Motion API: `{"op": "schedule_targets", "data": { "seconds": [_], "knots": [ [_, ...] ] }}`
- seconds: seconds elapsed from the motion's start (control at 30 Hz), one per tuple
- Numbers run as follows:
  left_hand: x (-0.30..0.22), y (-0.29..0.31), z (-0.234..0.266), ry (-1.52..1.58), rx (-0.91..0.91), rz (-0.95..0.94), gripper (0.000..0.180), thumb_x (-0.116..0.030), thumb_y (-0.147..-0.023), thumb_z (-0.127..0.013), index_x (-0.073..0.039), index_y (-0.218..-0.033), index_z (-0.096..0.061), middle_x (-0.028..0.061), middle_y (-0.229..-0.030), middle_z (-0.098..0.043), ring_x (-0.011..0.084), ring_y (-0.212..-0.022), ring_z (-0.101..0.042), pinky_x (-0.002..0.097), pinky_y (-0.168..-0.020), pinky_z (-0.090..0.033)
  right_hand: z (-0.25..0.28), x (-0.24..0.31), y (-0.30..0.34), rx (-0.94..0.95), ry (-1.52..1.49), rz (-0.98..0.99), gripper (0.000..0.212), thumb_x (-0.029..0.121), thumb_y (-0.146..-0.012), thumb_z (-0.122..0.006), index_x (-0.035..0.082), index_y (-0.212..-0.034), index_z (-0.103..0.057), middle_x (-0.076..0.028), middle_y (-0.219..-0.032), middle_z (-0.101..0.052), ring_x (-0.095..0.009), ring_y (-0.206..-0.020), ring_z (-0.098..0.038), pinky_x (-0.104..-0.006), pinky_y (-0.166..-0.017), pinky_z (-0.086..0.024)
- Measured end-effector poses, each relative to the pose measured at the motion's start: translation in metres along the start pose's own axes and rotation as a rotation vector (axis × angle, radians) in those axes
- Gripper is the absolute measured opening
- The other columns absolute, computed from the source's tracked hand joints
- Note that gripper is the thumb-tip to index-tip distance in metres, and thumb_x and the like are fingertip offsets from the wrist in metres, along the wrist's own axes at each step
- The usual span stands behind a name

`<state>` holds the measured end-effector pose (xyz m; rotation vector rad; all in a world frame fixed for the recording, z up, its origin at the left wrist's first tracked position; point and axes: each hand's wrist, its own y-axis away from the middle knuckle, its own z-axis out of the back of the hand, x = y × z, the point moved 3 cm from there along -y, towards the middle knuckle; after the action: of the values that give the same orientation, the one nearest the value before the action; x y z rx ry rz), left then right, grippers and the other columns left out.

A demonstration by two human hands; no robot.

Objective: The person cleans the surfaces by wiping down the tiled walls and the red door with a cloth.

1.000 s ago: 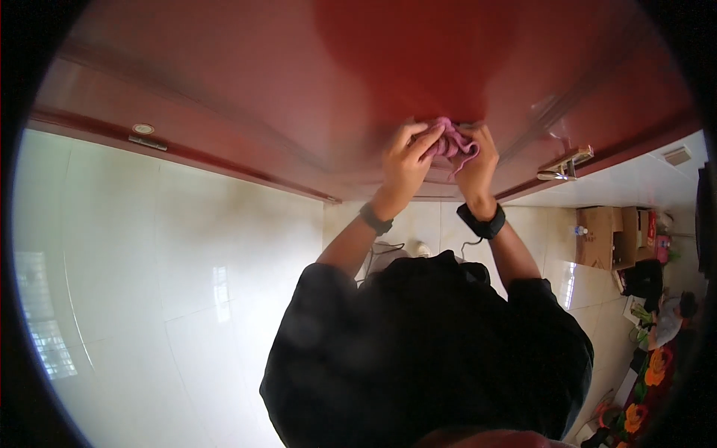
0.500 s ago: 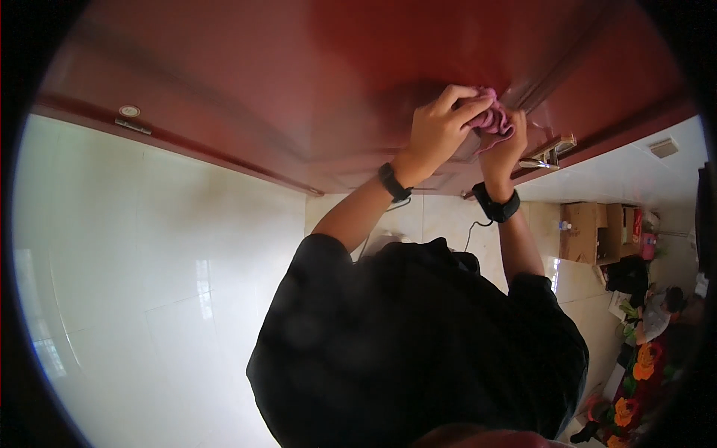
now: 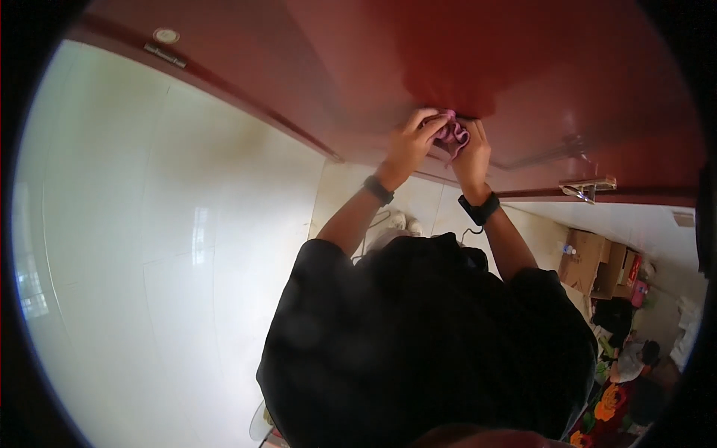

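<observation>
A crumpled pink-purple cloth is bunched between my two hands, against the glossy dark red door. My left hand grips the cloth's left side with bent fingers. On its other side, my right hand closes round the cloth, its fingertips toward the door surface. Both wrists wear black bands. Part of the cloth is hidden by the fingers. To the right of my right hand, a metal door handle sits near the door's edge.
Pale glossy wall tiles fill the left side. Cardboard boxes stand on the right, with another person beyond them near a floral-patterned cloth. A hinge and a round white sticker are at the door's left.
Both hands and the cloth have shifted left and slightly down in view, farther from the handle. The view itself has turned, tilting the door edge. Both hands keep their hold.
</observation>
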<state>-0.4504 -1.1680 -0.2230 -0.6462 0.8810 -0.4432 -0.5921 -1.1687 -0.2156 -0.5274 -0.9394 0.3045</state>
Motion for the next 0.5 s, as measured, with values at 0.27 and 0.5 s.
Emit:
{"op": "schedule_targets", "data": {
  "seconds": [0.27, 0.5],
  "knots": [
    [0.058, 0.038, 0.040, -0.023, -0.150, 0.168, 0.043, 0.012, -0.079, -0.062, -0.012, -0.114, -0.068, 0.0088, -0.108, -0.065, 0.0221, -0.094, -0.067, 0.0308, -0.078, -0.057, -0.087, 0.004, 0.015, 0.213, -0.013, 0.000, 0.031, 0.007, -0.077, -0.069, 0.009, -0.107, -0.061, -0.011, -0.097, -0.062, -0.032, -0.081, -0.065, -0.0411, -0.064, -0.053],
    [0.090, 0.062, 0.032, 0.014, -0.210, 0.292, 0.039, 0.010, -0.078, -0.063, -0.012, -0.110, -0.068, 0.0094, -0.103, -0.067, 0.0232, -0.089, -0.067, 0.0309, -0.075, -0.056, -0.105, 0.004, 0.023, 0.308, -0.016, -0.025, 0.031, 0.005, -0.078, -0.067, 0.008, -0.108, -0.061, -0.011, -0.100, -0.063, -0.034, -0.084, -0.065, -0.0424, -0.065, -0.053]
  ]
}}
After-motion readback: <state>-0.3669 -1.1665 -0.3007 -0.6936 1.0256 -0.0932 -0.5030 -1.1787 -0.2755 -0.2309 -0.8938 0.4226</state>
